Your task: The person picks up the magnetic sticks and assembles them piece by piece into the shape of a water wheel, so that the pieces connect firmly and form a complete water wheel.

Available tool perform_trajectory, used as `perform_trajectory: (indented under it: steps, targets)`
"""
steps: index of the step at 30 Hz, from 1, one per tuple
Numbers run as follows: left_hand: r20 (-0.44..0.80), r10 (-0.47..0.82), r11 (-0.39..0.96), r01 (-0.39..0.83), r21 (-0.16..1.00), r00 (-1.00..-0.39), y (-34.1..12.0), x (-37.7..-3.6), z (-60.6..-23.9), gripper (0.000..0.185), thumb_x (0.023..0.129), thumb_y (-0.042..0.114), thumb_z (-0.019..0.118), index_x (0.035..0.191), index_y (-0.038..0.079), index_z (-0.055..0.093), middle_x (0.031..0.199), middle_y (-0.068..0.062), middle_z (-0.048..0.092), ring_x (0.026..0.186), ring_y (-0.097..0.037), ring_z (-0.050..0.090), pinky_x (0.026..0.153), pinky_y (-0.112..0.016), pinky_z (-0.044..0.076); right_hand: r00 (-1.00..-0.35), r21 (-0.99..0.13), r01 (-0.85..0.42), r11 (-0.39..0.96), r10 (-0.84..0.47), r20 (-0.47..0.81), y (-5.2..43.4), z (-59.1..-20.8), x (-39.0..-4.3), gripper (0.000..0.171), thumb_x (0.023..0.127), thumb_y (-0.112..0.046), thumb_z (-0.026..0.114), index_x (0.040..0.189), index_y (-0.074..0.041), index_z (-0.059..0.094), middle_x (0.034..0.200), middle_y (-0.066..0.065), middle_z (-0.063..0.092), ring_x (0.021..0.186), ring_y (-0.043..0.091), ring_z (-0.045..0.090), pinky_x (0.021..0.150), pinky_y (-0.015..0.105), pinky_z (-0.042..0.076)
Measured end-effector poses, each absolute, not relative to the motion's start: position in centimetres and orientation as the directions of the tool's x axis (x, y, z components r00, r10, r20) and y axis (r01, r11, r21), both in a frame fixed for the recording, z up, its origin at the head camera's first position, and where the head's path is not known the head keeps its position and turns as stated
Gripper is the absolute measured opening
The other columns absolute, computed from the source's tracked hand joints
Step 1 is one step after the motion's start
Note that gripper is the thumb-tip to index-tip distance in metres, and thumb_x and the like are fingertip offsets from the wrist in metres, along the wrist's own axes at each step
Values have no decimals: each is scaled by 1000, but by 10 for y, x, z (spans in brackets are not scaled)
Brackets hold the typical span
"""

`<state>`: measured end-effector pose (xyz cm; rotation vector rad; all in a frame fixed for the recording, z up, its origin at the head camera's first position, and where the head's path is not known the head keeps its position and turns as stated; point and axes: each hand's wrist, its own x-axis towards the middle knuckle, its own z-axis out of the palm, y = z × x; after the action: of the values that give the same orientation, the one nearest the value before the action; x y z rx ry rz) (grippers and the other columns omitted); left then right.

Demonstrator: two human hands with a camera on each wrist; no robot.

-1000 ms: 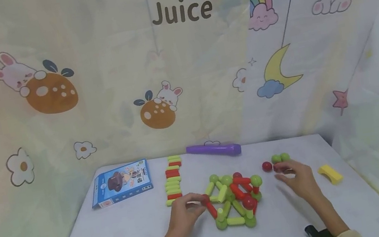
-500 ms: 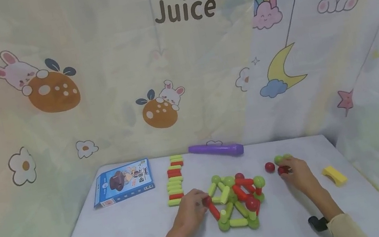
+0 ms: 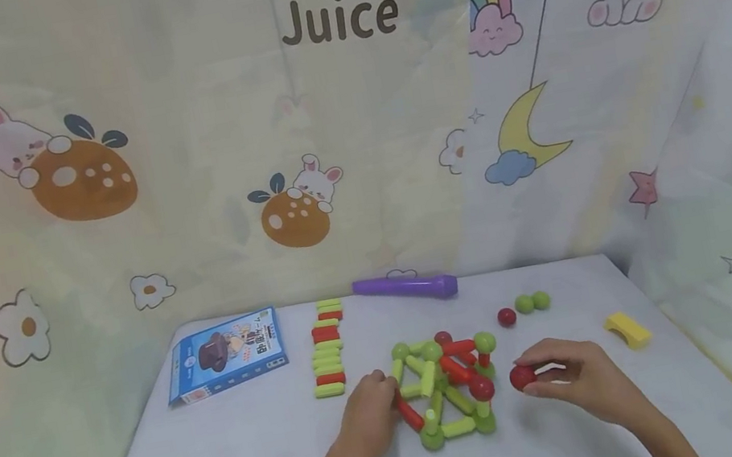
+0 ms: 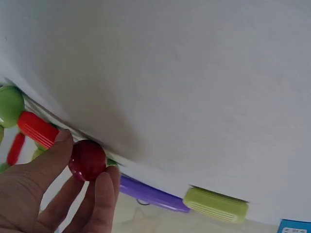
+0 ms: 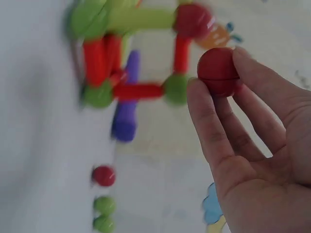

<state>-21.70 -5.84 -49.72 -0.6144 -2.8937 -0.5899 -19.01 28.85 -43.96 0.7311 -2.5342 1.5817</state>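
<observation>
A frame of green and red balls joined by lime and red rods point(image 3: 455, 369) stands mid-table. My left hand point(image 3: 367, 416) is at its left side, thumb and fingers pinching a red ball point(image 4: 87, 160) at the end of a red rod point(image 4: 38, 129); in the head view the fingers hide this ball. Just right of the frame, my right hand point(image 3: 583, 378) pinches another red ball point(image 3: 522, 377) between thumb and fingertips. The right wrist view shows that ball point(image 5: 217, 72) raised above the table, with a dark seam around it, apart from the frame.
Loose lime and red rods point(image 3: 327, 362) form a column left of the frame. Behind lies a purple microphone-shaped stick point(image 3: 406, 287). One red ball point(image 3: 506, 316) and two green balls point(image 3: 532, 302) sit back right, a yellow arched block point(image 3: 627, 330) farther right, a blue box point(image 3: 224, 357) back left.
My right hand has taken a red ball from the group at back right and brought it nearer, beside the frame. My left hand keeps its place at the frame's left corner, fingers closer around the ball.
</observation>
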Motion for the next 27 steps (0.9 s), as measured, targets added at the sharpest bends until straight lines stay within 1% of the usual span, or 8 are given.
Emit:
perform_trajectory:
  steps: [4,7,10,13,17,21,24,27]
  targets:
    - [160,353,880,386,276,-922,-50,-206,-495,24,82,12,95,92,5,74,80,1,53,71,-9,48,64,-25,51,-862,-860,-455,230,-357,360,255,-430,-163,37,86,4,87,121,0,76,111,11,77,100,15,74,83,34,66]
    - [137,331,891,357,279,-934,-42,-199,-493,27,81,17,96,88,5,73,79,0,53,69,-10,49,62,-27,50,-861,-856,-474,208,-313,401,227,-433,-149,39,84,-1,89,121,-4,77,112,10,78,100,16,75,85,35,65]
    - [151,323,894,353,275,-934,-36,-194,-491,30,81,21,97,83,6,72,77,0,52,68,-10,50,59,-28,50,-857,-819,-509,263,-244,454,204,-444,-145,40,82,-6,93,118,-13,78,111,5,79,98,15,75,86,33,65]
    - [184,328,893,367,259,-927,-32,-191,-491,30,79,22,98,80,6,72,76,0,52,66,-10,51,58,-28,49,-843,-766,-534,357,-155,515,189,-457,-146,45,76,-3,96,114,-18,77,108,-3,79,92,13,76,83,31,65]
    - [194,328,891,371,263,-924,-31,-190,-490,29,79,21,99,81,6,73,76,0,53,66,-10,52,57,-27,49,-819,-705,-538,463,-90,566,178,-472,-147,53,68,4,99,111,-15,76,107,-10,77,89,9,75,78,30,65]
    - [182,327,886,368,283,-927,-33,-190,-490,29,80,21,98,84,6,73,77,1,53,68,-9,50,59,-26,47,-820,-688,-523,503,-75,568,171,-478,-148,52,67,3,100,112,-9,76,107,-11,76,90,7,74,76,32,66]
    - [174,326,877,366,310,-929,-35,-191,-490,29,80,21,97,88,6,73,79,2,53,70,-8,48,60,-26,46,-821,-689,-513,512,-58,568,168,-479,-148,53,67,4,100,111,-12,76,107,-10,76,90,7,74,75,33,66]
    - [169,327,869,366,334,-930,-37,-191,-490,29,81,21,97,91,6,74,80,3,53,71,-8,47,61,-25,46,-825,-704,-511,493,-50,563,166,-478,-147,57,67,8,98,113,-15,74,107,-8,74,91,8,75,77,31,66]
